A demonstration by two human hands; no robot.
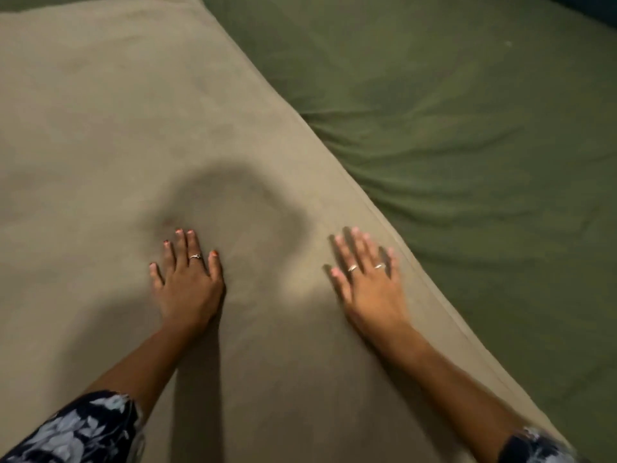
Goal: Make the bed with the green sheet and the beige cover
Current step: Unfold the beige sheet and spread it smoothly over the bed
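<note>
With the left hand [187, 279] and right hand [367, 279] both flat, fingers spread, on the beige cover [133, 128] lying over the green sheet [467, 128], smoothing works best sweeping outward toward the cover's edge.

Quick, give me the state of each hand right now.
Left hand: open, fingers straight, flat on the smooth beige fabric cover, holding nothing.
Right hand: open, fingers spread, flat on the same cover near its edge, holding nothing.
</note>
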